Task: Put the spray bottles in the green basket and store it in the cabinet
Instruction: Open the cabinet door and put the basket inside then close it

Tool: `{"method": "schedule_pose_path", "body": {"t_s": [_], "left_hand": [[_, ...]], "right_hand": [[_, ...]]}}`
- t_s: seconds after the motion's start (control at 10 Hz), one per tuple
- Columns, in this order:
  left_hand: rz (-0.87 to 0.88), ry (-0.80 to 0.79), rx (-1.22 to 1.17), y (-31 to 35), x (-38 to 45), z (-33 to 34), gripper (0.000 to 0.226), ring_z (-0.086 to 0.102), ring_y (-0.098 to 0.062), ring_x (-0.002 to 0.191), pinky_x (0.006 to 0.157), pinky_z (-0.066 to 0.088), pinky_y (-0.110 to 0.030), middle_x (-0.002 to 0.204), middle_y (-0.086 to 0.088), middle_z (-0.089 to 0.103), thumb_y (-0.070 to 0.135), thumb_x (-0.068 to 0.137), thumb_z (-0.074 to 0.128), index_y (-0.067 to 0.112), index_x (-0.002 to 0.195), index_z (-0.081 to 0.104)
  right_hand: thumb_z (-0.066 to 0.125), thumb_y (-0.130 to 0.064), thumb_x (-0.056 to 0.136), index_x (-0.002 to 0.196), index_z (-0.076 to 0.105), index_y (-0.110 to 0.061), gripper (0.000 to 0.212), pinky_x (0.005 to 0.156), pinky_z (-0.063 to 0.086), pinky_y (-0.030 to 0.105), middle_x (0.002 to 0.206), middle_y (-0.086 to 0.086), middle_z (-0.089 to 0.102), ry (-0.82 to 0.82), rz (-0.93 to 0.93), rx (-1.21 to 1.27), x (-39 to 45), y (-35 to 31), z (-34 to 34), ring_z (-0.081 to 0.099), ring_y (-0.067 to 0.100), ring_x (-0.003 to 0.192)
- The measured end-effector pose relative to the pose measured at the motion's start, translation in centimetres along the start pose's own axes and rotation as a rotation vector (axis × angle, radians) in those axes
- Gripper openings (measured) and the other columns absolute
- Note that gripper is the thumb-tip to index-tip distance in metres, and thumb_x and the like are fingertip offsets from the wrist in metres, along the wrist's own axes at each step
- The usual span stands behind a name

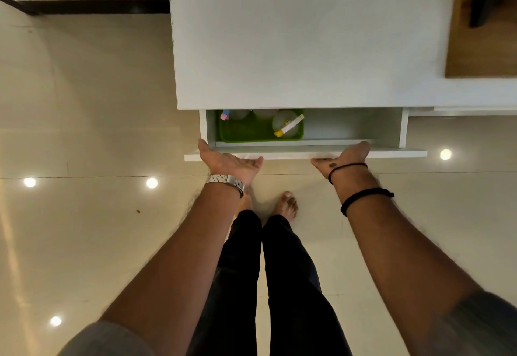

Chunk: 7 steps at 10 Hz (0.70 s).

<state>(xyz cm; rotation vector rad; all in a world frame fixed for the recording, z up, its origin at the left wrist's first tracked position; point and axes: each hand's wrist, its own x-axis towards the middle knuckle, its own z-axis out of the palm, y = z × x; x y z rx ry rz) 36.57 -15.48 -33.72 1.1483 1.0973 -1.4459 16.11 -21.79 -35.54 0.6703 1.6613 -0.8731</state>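
Observation:
A green basket (246,131) lies in the left half of a white cabinet drawer (306,154) that is pulled partly out. In the basket stand clear spray bottles: one with a yellow and white nozzle (285,124), one with a pink nozzle (225,116); the cabinet top hides their far sides. My left hand (228,161) grips the drawer's front panel near its left end. My right hand (342,157) holds the same panel further right, fingers hooked over the front edge.
The white cabinet top (302,39) spreads above the drawer, with a wooden board (484,25) at its right. Glossy beige floor tiles (84,131) lie all around. My bare feet (285,207) stand just in front of the drawer.

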Motion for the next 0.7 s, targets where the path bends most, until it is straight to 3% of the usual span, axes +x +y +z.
{"method": "schedule_pose_path", "body": {"t_s": [0.1,0.3,0.6,0.7], "left_hand": [[0.007,-0.074,0.039,0.9,0.1,1.4,0.114,0.016,-0.042,0.153,0.122,0.024,-0.055,0.166,-0.024,0.006,0.082,0.079,0.034,0.008,0.158,-0.002],[0.055,-0.126,0.106,2.1,0.7,3.2,0.111,0.042,-0.042,0.138,0.116,0.037,-0.053,0.153,-0.028,0.036,0.081,0.082,0.028,-0.003,0.154,0.019],[0.139,-0.216,0.236,4.8,1.0,4.2,0.103,0.054,-0.040,0.130,0.112,0.043,-0.049,0.142,-0.027,0.050,0.079,0.085,0.023,-0.007,0.141,0.039],[0.172,-0.190,0.411,4.6,1.2,3.9,0.095,0.056,-0.034,0.130,0.112,0.043,-0.044,0.141,-0.020,0.055,0.074,0.090,0.025,-0.003,0.141,0.044]], "right_hand": [[0.033,-0.063,0.096,0.160,0.009,-0.020,0.081,0.121,0.024,0.056,0.167,0.014,0.011,-0.106,-0.018,0.018,-0.2,-0.8,1.8,0.021,0.038,0.151],[0.037,-0.063,0.097,0.157,0.022,-0.013,0.079,0.113,0.040,0.047,0.155,0.015,0.035,-0.187,-0.037,0.058,-0.3,-1.6,4.2,0.047,0.033,0.132],[0.037,-0.062,0.097,0.149,0.033,-0.002,0.080,0.116,0.036,0.051,0.147,0.020,0.047,-0.291,-0.103,-0.024,-0.6,-2.2,6.0,0.047,0.036,0.135],[0.039,-0.062,0.096,0.149,0.035,-0.004,0.079,0.114,0.038,0.050,0.145,0.017,0.049,-0.326,-0.134,-0.153,-0.6,-1.8,5.4,0.050,0.034,0.134]]}}
